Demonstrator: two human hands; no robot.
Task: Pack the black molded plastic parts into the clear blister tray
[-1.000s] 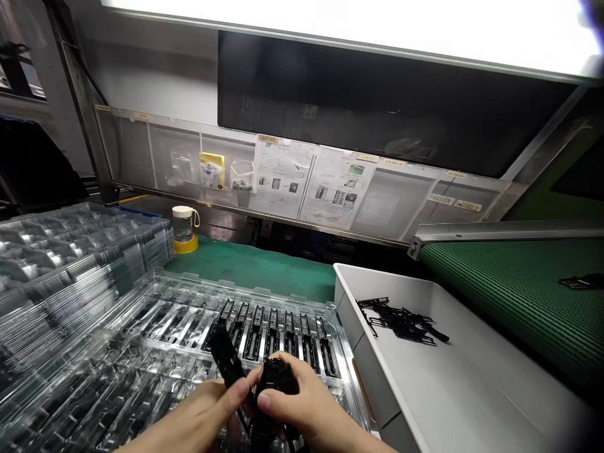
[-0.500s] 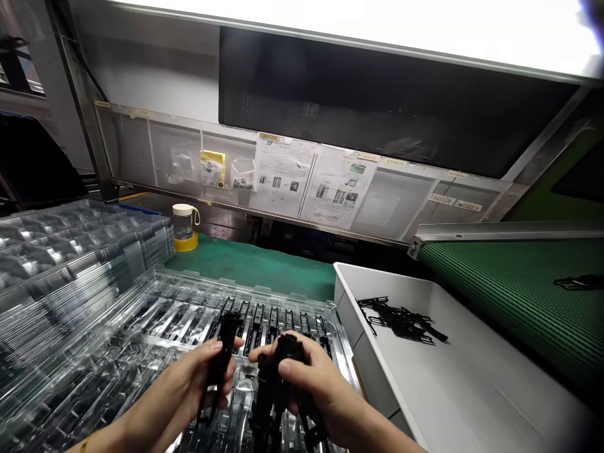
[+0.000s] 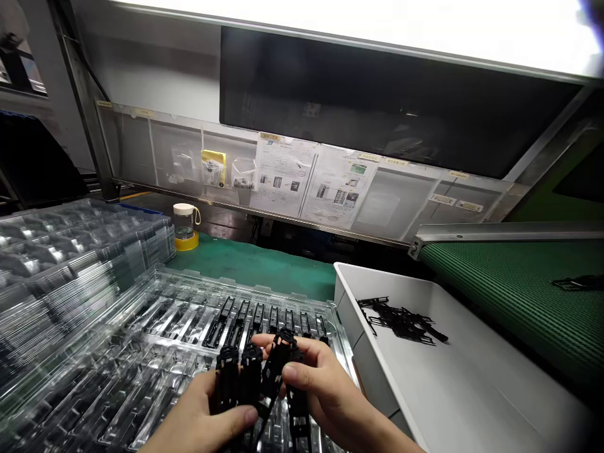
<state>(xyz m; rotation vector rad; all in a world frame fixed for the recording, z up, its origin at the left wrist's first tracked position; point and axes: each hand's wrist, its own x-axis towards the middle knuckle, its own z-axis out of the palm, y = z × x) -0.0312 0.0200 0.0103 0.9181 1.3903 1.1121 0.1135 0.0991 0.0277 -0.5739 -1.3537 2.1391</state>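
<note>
My left hand (image 3: 198, 415) is closed around black plastic frames (image 3: 229, 377), two of whose ends stand side by side above the thumb. My right hand (image 3: 325, 384) grips more long black plastic frames (image 3: 277, 368) between thumb and fingers, close against the left bunch. Their lower ends overlap, so I cannot tell exactly how many each hand has. Beneath both hands lies a clear plastic tray (image 3: 165, 314) with long slots. Several similar black frames (image 3: 258, 318) sit in a row in its far slots, partly hidden by my right hand.
A white bin (image 3: 472, 377) to the right contains a pile of black frames (image 3: 406, 324). Beyond it runs a green conveyor belt (image 3: 509, 277) carrying a dark part (image 3: 578, 283). Stacked clear trays (image 3: 94, 264) stand left, near a lidded bottle (image 3: 183, 220) and yellow tape roll (image 3: 187, 241).
My left hand has moved down and closer to the right hand. Two frame ends now show in it, where one showed before. The far-row frames are less covered.
</note>
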